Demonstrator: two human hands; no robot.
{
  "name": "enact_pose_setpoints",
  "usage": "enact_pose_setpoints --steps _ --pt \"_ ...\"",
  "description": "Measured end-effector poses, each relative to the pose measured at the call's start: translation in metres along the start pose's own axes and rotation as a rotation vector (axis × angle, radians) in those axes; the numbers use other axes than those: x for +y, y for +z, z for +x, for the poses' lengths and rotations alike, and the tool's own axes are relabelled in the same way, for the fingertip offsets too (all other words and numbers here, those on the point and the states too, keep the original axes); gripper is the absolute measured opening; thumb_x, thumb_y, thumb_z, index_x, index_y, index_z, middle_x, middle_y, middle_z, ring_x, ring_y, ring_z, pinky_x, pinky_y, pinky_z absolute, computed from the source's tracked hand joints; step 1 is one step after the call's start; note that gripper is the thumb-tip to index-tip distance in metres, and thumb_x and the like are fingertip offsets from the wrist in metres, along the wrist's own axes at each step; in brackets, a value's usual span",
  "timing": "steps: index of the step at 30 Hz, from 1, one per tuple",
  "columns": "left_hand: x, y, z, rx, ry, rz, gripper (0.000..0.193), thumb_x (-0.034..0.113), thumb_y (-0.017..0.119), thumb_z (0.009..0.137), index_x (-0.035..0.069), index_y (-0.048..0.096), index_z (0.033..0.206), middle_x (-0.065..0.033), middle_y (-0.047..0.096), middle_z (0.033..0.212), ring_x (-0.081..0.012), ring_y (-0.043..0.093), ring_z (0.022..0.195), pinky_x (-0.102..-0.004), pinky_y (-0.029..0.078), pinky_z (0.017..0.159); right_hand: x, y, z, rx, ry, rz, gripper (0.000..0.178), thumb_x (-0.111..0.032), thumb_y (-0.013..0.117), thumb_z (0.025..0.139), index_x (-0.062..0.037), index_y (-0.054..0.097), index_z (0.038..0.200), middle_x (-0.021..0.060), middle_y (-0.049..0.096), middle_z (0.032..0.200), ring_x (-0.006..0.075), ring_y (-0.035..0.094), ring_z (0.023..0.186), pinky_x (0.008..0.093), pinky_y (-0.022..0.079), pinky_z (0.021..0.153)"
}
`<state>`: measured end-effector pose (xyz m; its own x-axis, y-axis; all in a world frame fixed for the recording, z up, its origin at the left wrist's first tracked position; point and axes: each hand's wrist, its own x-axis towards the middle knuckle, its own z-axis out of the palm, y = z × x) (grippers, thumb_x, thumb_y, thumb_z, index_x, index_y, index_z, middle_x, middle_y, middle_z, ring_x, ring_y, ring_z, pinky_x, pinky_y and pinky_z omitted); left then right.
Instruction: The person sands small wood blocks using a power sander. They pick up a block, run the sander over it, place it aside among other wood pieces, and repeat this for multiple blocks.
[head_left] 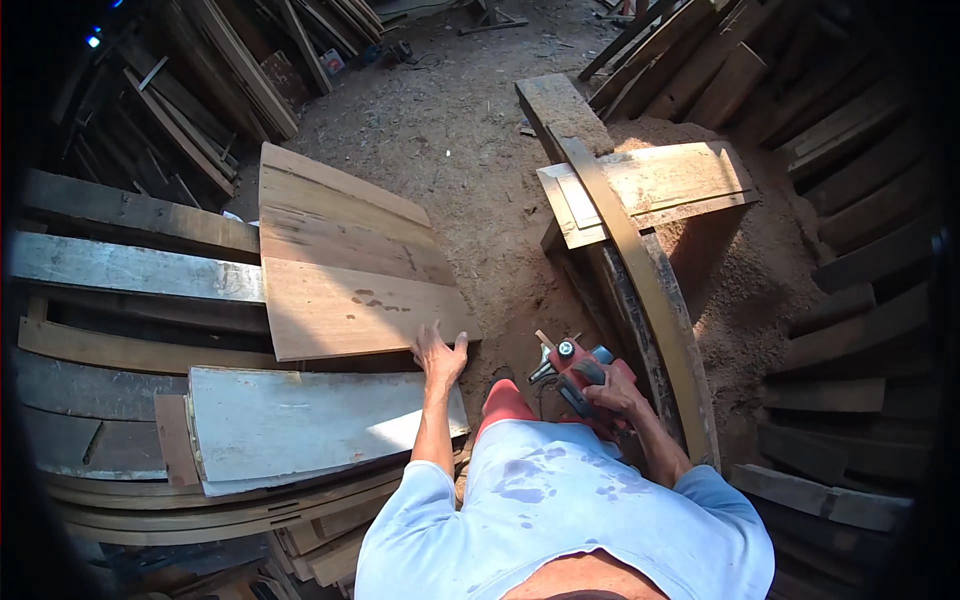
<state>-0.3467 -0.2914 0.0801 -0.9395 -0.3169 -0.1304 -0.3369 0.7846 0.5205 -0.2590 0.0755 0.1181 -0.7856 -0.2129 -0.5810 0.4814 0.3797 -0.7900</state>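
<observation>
My right hand [615,393] is wrapped round the handle of a red and dark electric hand planer [568,372], held low beside my right leg. A round knob shows on its front; its underside is hidden. At the near right corner of a wide wooden panel [350,265], my left hand [440,357] lies with its fingers spread and touching the edge. Several joined boards make up the panel, with dark spots on the nearest one. Between me and the panel lies a whitish board [310,415], partly in sunlight.
A long narrow plank [640,270] lies over a wooden bench on my right, across a paler panel [690,180]. Sawdust [750,280] is heaped beyond the bench. Planks [840,310] stack along the right side. More boards [140,260] lie at left, others lean at the back.
</observation>
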Motion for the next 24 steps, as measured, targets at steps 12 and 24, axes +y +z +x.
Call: enact_pose_setpoints --steps 12,24 --pt "0.059 0.108 -0.017 -0.316 0.192 -0.389 0.071 0.047 0.078 0.085 -0.005 0.055 0.127 -0.0239 0.061 0.111 -0.0374 0.060 0.102 -0.0482 0.049 0.089 -0.080 -0.032 0.053 0.254 -0.258 0.145 0.062 -0.024 0.074 0.081 0.0048 0.059 0.133 0.0201 0.069 0.122 0.0277 0.065 0.114 0.0367 0.049 0.102" --pt "0.145 0.133 0.095 -0.377 0.310 -0.459 0.078 0.039 0.080 0.086 0.000 0.048 0.144 -0.0209 0.055 0.117 -0.0349 0.057 0.107 -0.0449 0.047 0.093 -0.132 -0.064 0.184 0.369 -0.253 0.139 0.051 -0.044 0.068 0.094 0.0028 0.066 0.114 0.0181 0.069 0.095 0.0255 0.066 0.086 0.0392 0.052 0.080"
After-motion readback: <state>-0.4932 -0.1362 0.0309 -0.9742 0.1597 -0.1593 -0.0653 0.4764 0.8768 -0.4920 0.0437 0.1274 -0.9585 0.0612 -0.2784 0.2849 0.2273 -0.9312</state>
